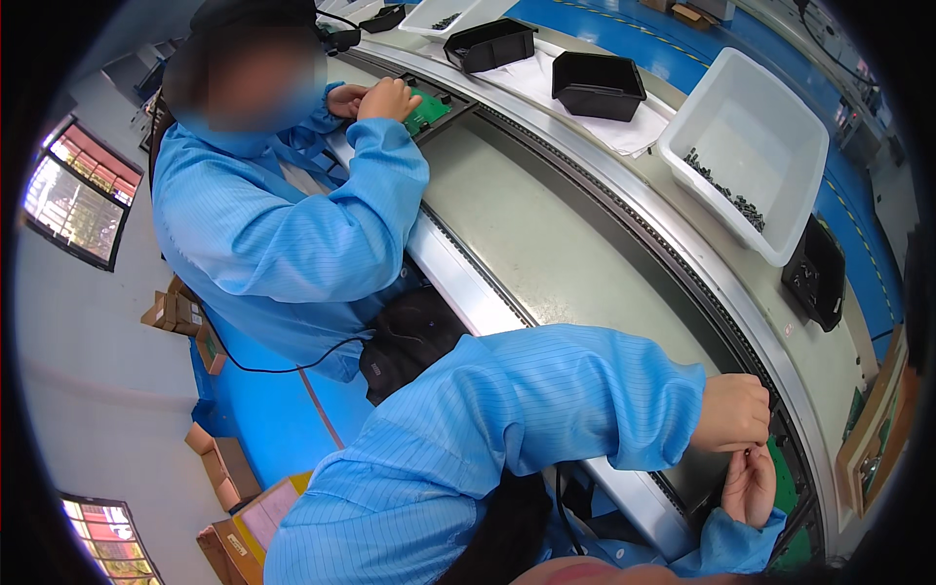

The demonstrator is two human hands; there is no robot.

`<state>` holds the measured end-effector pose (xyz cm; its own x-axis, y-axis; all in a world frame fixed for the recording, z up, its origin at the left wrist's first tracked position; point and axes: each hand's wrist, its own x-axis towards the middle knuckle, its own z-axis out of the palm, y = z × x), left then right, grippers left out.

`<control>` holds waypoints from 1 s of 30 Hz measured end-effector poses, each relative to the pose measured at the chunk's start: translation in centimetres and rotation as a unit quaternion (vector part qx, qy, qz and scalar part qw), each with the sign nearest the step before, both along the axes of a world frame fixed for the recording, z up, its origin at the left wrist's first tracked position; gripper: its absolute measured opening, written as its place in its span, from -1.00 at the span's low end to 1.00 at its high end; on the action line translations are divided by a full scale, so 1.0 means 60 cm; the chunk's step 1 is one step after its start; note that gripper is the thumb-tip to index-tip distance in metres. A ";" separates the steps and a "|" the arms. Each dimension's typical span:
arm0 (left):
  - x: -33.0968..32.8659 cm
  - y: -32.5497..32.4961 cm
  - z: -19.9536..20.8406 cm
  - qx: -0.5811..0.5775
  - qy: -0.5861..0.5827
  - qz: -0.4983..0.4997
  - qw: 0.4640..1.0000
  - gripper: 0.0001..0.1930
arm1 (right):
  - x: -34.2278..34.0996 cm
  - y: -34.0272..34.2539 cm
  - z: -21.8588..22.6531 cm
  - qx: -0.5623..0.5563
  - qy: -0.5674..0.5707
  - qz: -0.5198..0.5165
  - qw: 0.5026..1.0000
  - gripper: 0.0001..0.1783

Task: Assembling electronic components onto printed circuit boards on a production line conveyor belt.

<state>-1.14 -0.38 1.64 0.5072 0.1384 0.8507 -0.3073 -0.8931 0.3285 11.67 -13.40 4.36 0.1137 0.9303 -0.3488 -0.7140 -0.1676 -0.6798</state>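
At the lower right, over the edge of the pale work line (556, 234), a small dark piece (749, 452) is being pinched at the fingertips of the right hand (751, 490), thumb and fingers drawn together. Right against it, the left hand (733, 413) is held with fingers curled; whether anything is gripped inside them cannot be told. Just beside both hands, a green board (783, 470) is seen, partly covered by them. Across the line, a white bin (765, 112) is set down with small dark parts (723, 187) gathered along its near side, and a black bin (817, 271) is placed by its corner. Farther up, another green board (427, 111) is being handled by another person (283, 214).
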 end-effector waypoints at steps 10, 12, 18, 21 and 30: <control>-0.002 -0.001 0.000 -0.018 -0.005 -0.002 1.000 -0.94 | -0.009 0.000 0.004 0.000 -0.018 -0.016 1.000 -0.61; 0.000 -0.001 -0.003 -0.014 -0.005 -0.001 1.000 -0.94 | -0.006 0.000 0.003 -0.007 -0.019 -0.021 1.000 -0.60; -0.004 0.003 -0.001 -0.012 -0.008 -0.005 1.000 -0.92 | -0.012 0.003 0.011 -0.012 -0.019 -0.011 1.000 -0.59; -0.003 0.001 0.004 0.000 -0.015 0.001 1.000 -0.91 | -0.003 0.001 0.007 0.002 -0.009 0.006 1.000 -0.60; -0.008 0.013 0.015 -0.063 -0.022 -0.008 0.998 -0.87 | -0.014 0.001 0.018 -0.004 0.008 0.002 1.000 -0.55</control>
<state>-1.65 0.41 2.54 0.4729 0.2383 0.8483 -0.3371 -0.8405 0.4241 10.82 -13.35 5.47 0.1044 0.9277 -0.3585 -0.7247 -0.1759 -0.6662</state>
